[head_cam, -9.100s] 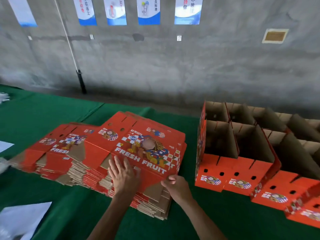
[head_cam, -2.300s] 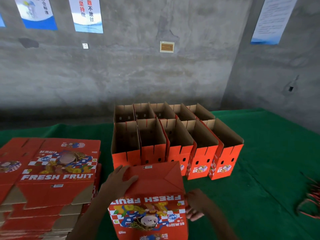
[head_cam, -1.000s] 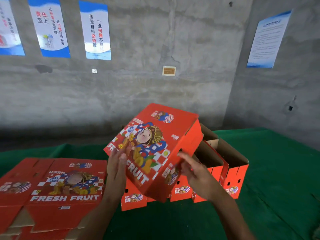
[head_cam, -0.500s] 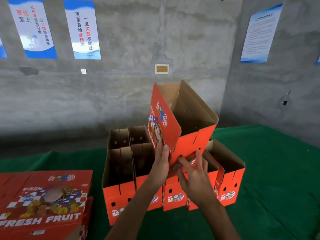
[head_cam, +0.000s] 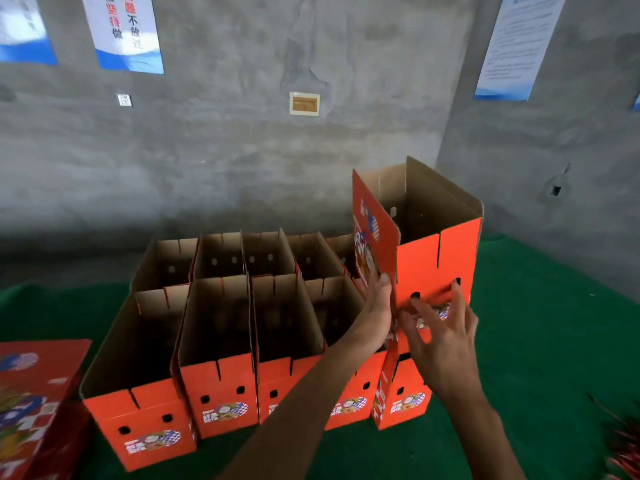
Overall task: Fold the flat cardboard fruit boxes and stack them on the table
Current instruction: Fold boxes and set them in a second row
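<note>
Head view: you hold the opened fruit box upright above the right end of the folded boxes on the green table, apparently to seat it on top. Your left hand presses flat against its printed side while your right hand, fingers spread, braces the end panel, steadying it square; the flat stack waits at left.

Ten folded orange boxes stand open-topped on the green table in two rows, five in the front row and five behind. An eleventh box is raised above the right end of the rows. One stack of flat boxes lies at the left edge. Two hands are in view, left and right. Four posters hang on the grey wall, two at upper left and two at upper right.
</note>
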The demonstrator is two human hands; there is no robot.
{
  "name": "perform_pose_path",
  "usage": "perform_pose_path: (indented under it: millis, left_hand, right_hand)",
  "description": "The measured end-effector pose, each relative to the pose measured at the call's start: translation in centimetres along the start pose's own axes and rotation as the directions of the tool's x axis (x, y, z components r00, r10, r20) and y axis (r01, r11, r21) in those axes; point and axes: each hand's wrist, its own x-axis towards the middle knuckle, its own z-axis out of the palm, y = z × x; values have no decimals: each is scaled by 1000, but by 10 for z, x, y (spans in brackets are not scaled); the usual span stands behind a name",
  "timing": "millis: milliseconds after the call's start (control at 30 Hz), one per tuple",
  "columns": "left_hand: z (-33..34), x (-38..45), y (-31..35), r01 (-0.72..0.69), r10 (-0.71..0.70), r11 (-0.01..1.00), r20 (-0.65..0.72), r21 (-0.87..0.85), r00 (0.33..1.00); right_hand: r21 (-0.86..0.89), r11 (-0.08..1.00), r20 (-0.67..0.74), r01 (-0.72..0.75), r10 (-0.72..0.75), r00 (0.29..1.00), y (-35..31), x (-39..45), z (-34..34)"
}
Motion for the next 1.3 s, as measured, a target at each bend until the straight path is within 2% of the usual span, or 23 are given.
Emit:
perform_pose_path:
  millis: [100,200,300,467,667,833,1033,1300]
  left_hand:
    - [12,6,-17,-169,165,980,43,109,985]
    - [15,10,-24,-268,262,951,55,155,963]
    - [15,14,-14,-288,274,939,101,187,957]
    - [7,41,-4,-333,337,908,29,254,941]
    - [-10,90,6,-221,233,964,-65,151,970]
    - [-45,152,0,-159,167,971,-31,176,986]
    - [-74,218,-24,-204,216,971,-90,124,972]
    - [-101,254,-59,-109,117,991,-112,78,987]
  right_hand:
    - [74,997,28,-24,22,999,26,-1,15]
    - [140,989,19,-38,35,999,40,7,21]
    - [191,980,10,-60,59,998,44,19,22]
    - [245,968,36,-55,48,998,43,49,34]
    - [300,952,79,-63,41,996,31,100,66]
    - [286,957,141,-43,2,990,38,144,111]
    - [306,952,144,-22,-23,989,42,183,169]
    - [220,975,149,37,-71,986,53,196,217]
